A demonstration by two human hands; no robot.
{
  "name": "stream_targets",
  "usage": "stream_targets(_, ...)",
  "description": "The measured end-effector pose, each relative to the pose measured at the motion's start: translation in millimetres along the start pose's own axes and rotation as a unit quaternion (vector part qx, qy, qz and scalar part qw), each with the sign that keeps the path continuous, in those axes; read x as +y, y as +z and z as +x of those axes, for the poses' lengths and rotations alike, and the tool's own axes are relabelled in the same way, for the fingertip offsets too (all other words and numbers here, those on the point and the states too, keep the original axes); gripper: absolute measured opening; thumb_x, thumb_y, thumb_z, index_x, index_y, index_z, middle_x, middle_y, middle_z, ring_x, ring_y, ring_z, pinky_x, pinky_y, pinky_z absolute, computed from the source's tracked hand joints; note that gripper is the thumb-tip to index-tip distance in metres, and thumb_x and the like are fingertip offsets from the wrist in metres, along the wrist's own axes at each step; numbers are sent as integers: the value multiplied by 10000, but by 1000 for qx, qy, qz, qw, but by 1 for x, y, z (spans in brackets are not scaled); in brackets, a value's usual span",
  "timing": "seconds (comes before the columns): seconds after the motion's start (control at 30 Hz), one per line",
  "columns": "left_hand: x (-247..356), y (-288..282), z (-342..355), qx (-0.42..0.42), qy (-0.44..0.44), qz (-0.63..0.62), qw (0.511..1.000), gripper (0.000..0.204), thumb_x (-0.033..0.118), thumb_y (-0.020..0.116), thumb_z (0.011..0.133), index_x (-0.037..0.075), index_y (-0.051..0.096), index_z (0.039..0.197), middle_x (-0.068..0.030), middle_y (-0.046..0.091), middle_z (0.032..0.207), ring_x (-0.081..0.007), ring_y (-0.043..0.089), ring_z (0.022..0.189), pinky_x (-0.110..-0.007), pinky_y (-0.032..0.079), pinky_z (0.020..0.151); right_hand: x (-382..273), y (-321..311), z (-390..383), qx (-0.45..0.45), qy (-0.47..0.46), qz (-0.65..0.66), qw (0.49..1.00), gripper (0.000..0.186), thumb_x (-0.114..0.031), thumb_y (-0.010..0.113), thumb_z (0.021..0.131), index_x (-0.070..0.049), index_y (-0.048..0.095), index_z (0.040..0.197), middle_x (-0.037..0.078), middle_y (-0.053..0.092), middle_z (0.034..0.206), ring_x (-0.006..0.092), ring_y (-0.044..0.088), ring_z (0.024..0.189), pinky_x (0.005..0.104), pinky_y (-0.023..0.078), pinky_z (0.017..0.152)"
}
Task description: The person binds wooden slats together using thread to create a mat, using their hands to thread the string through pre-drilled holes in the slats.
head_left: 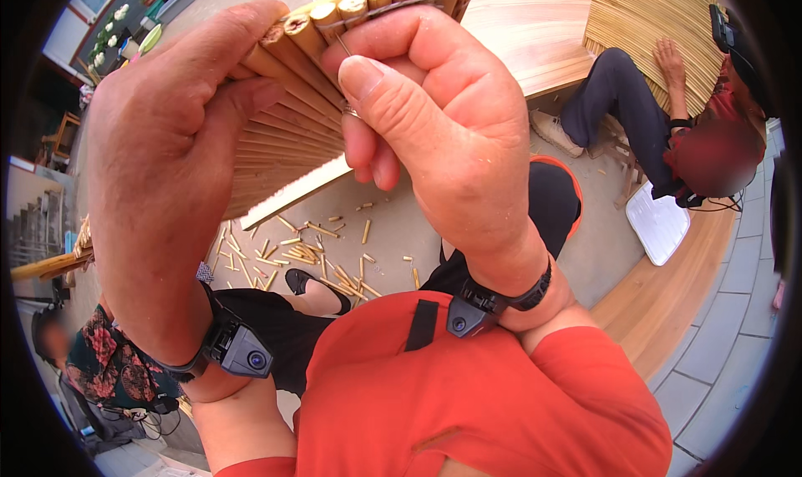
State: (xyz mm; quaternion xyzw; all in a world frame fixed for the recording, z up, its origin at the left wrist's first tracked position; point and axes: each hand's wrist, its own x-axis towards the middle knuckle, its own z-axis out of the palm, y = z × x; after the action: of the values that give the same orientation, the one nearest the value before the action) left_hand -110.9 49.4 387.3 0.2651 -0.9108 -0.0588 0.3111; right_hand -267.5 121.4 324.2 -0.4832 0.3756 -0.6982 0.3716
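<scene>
A mat of straight, straw-coloured reed stalks [292, 130] is raised close in front of me, its round cut ends along the top edge. My left hand [163, 126] grips its left edge, thumb and fingers closed around the outer stalks. Against the near side of the cut ends, my right hand [447, 130] is closed in a pinch. A thin, needle-like strand [345, 49] shows at its thumb and forefinger; whether it is metal or thread I cannot tell. Grey cord [393, 7] runs across the stalks just below their ends. The fingers hide part of the strand.
Cut reed pieces [313, 256] litter the ground below. A wooden board [522, 38] lies beyond my right hand. At the right, a person [618, 101] rests a hand on another reed mat [647, 26], near a white tray [657, 224]. Another person [109, 360] is at lower left.
</scene>
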Motion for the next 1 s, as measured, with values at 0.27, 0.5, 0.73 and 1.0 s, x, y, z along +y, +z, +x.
stream_targets(0.27, -56, 103, -73, 142, 77, 167, 973, 346, 0, 633, 746, 76, 672, 1082, -91, 680, 951, -245, 655, 820, -348, 523, 701, 108, -16, -25, 0, 202, 92, 975, 145, -77, 567, 914, 26, 648, 976, 24, 588, 669, 57, 508, 508, 194, 444, 456)
stream_targets(0.5, -88, 174, -134, 72, 53, 148, 985, 363, 55, 624, 746, 79, 639, 1108, -78, 638, 1065, -258, 602, 972, -400, 472, 842, 217, -32, -80, 19, 286, 126, 950, 142, -92, 581, 918, 25, 652, 952, 33, 589, 657, 89, 521, 505, 224, 467, 475)
stream_targets(0.73, -85, 189, -138, 46, -24, 163, 985, 418, 18, 610, 734, 131, 638, 1135, -50, 640, 1111, -263, 570, 994, -401, 419, 870, 233, -32, -81, 11, 288, 143, 947, 121, -102, 594, 916, -6, 667, 935, 26, 588, 653, 90, 524, 510, 229, 466, 476)
stream_targets(1.0, -82, 196, -137, 76, -76, 164, 981, 427, -44, 576, 743, 140, 662, 1118, -28, 669, 1106, -240, 588, 1020, -379, 411, 904, 232, -22, -75, 57, 287, 150, 944, 112, -86, 620, 891, -3, 663, 829, 23, 572, 620, 90, 510, 491, 230, 442, 456)
